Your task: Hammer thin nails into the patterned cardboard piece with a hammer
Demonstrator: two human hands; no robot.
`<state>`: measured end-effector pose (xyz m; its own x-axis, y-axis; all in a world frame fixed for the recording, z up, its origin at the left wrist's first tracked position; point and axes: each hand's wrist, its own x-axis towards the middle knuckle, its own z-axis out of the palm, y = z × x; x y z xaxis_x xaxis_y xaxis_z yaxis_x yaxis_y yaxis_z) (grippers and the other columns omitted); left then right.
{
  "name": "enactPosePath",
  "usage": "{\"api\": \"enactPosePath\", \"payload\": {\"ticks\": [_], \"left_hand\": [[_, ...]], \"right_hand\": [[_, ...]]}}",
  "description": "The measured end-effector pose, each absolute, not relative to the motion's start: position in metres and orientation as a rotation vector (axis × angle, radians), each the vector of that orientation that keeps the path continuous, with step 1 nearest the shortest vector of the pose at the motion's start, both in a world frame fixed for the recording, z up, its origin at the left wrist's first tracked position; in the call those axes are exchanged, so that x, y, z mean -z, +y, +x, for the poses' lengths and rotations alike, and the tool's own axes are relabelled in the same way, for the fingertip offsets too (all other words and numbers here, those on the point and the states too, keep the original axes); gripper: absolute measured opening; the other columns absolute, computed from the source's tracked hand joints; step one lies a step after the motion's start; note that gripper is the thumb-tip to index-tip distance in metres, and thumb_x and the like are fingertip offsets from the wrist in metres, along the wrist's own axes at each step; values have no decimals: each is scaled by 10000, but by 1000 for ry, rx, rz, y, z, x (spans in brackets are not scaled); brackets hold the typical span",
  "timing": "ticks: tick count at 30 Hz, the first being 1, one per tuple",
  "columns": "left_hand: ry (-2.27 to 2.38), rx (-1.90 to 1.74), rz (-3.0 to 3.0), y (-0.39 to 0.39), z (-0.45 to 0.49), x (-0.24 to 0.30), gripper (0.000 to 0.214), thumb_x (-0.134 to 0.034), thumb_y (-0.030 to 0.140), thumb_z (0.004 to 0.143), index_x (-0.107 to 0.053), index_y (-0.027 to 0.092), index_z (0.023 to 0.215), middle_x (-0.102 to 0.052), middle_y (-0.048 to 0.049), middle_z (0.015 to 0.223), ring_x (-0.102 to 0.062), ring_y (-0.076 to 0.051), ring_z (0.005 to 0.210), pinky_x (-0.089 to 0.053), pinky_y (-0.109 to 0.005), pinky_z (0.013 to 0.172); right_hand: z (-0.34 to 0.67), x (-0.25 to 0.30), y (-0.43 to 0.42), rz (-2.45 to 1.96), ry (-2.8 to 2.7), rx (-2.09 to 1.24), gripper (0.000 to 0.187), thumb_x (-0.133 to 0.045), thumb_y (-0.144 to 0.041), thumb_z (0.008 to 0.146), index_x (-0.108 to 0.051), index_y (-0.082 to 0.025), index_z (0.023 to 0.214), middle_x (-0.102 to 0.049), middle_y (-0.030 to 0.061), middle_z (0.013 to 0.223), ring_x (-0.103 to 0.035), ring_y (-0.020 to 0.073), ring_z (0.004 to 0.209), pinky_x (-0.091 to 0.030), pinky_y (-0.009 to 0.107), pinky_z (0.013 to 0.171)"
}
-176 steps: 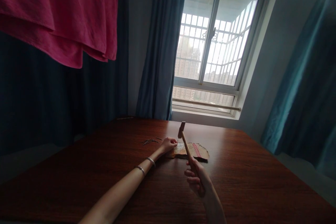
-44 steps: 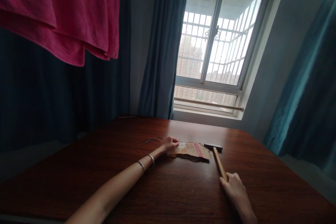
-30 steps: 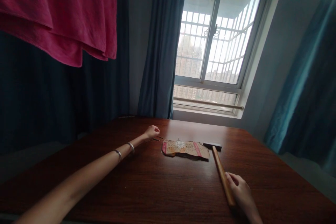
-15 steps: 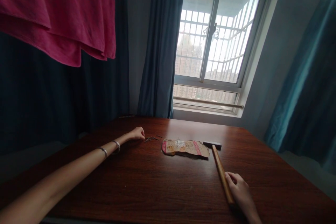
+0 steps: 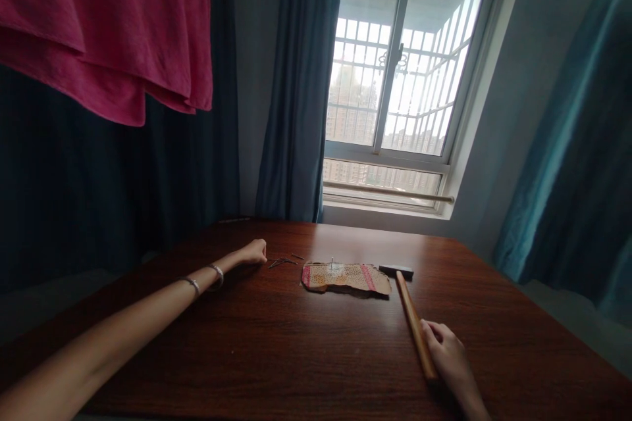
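My right hand [image 5: 447, 350] is closed on the wooden handle of a hammer [image 5: 415, 329], which lies on the table with its dark head [image 5: 396, 271] at the far end. A worn, speckled piece of cardboard [image 5: 353, 278] with pink bands lies left of the hammer head. One nail [image 5: 332, 265] stands upright from it. Farther left, several loose dark nails [image 5: 282, 262] lie in a small heap. Next to this heap, my left hand [image 5: 254, 252] is closed in a fist on the tabletop; whether anything is in its fingers is hidden. Two bracelets circle that wrist.
The brown wooden table [image 5: 276, 348] reaches back to a wall with a barred window [image 5: 390, 79]. Dark blue curtains [image 5: 296, 92] hang on both sides. A pink cloth [image 5: 113, 33] hangs at the upper left, above the table.
The camera has turned slightly, so everything sits a little farther left in view. Both hands, the hammer and the cardboard keep their places.
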<state>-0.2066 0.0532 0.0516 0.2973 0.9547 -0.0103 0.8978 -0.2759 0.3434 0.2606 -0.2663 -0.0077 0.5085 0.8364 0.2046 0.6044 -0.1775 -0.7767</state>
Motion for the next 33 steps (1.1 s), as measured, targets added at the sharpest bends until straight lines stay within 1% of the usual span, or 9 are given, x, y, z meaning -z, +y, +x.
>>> {"api": "enactPosePath", "payload": {"ticks": [2,4,7,11,13,17,21,26,33], "left_hand": [[1697,-353,2287,52,-205,-57,78,-556,154,499,-630,130,508,-630,-43,580,-597,-183,640,-408,-216,580],[1688,-454,2299,50,-199,-65,103,-561,185,527,-647,132,547,-647,-46,626,-599,-181,672,-411,-216,614],[1544,-637,2326,41,-176,-76,174,-559,251,589,-672,129,638,-661,-44,685,-595,-171,695,-413,-219,653],[1192,-829,2242,14,-128,-85,277,-567,355,643,-672,115,735,-660,-39,715,-581,-165,694,-422,-222,630],[1032,-874,2191,-4,-103,-86,308,-572,378,655,-667,105,762,-659,-50,731,-578,-167,682,-421,-225,598],[911,-909,2154,-36,-64,-81,308,-569,388,688,-663,105,764,-657,-60,721,-575,-166,674,-423,-232,596],[866,-960,2121,-52,-44,-75,305,-554,384,716,-663,105,775,-660,-66,728,-581,-167,684,-430,-237,609],[855,-955,2133,-60,-36,-72,305,-559,394,718,-670,115,767,-662,-59,732,-582,-172,703,-431,-243,626],[809,-937,2125,-60,-31,-65,316,-553,405,723,-677,121,785,-671,-63,745,-590,-172,711,-427,-238,628]], "right_hand": [[259,5,-266,-1880,-1133,-310,447,-399,-488,759,-666,-151,883,-680,106,911,-611,241,862,-445,290,763],[253,0,-264,-1867,-1070,-207,463,-404,-492,759,-654,-131,907,-670,129,930,-606,249,857,-443,303,768],[232,-18,-254,-1767,-1085,-100,453,-421,-473,762,-645,-110,917,-653,151,943,-604,242,818,-444,313,765],[190,-48,-224,-1513,-1235,-297,408,-465,-465,761,-669,-141,900,-663,133,938,-606,232,788,-468,306,700],[170,-59,-204,-1394,-1276,-422,400,-507,-471,739,-682,-143,887,-678,118,877,-605,236,793,-477,301,668],[143,-65,-164,-1302,-1299,-582,444,-544,-496,704,-688,-116,882,-677,91,717,-603,201,635,-480,277,519],[128,-63,-137,-1282,-1301,-644,456,-574,-488,674,-690,-85,853,-674,96,694,-589,173,569,-449,240,433],[120,-66,-125,-1245,-1316,-653,416,-600,-484,652,-702,-110,804,-670,76,644,-591,169,566,-435,226,425],[119,-63,-115,-1217,-1351,-629,391,-595,-468,657,-702,-122,805,-681,74,660,-605,183,596,-454,242,462]]}}
